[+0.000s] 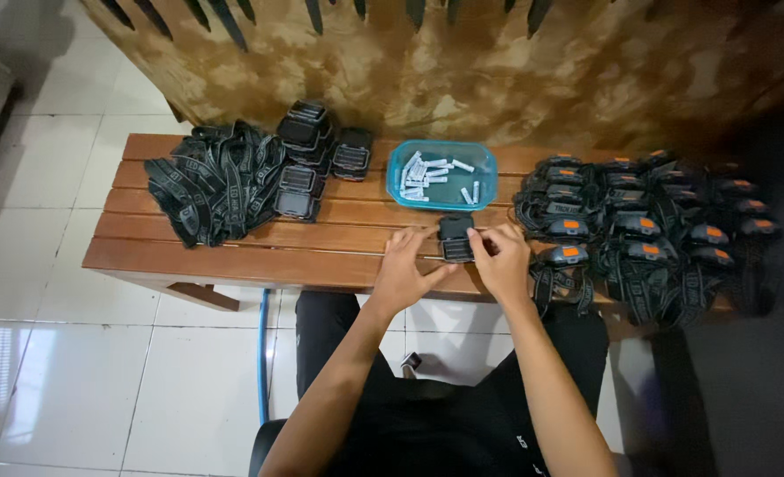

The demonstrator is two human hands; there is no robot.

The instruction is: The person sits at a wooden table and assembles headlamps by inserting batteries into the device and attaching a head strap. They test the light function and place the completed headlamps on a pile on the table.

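A small black battery case (456,238) lies on the slatted wooden bench (233,252) just in front of me. My left hand (403,265) rests beside its left edge, fingers spread on the wood and touching the case. My right hand (500,256) pinches the case's right side with thumb and fingers. Directly behind the case stands a blue plastic tub (442,174) holding several small white batteries.
A heap of black headbands and stacked black cases (233,177) fills the bench's left part. Several assembled headlamps with orange buttons (644,225) crowd the right end. A camouflage cloth hangs behind the bench. White floor tiles lie below.
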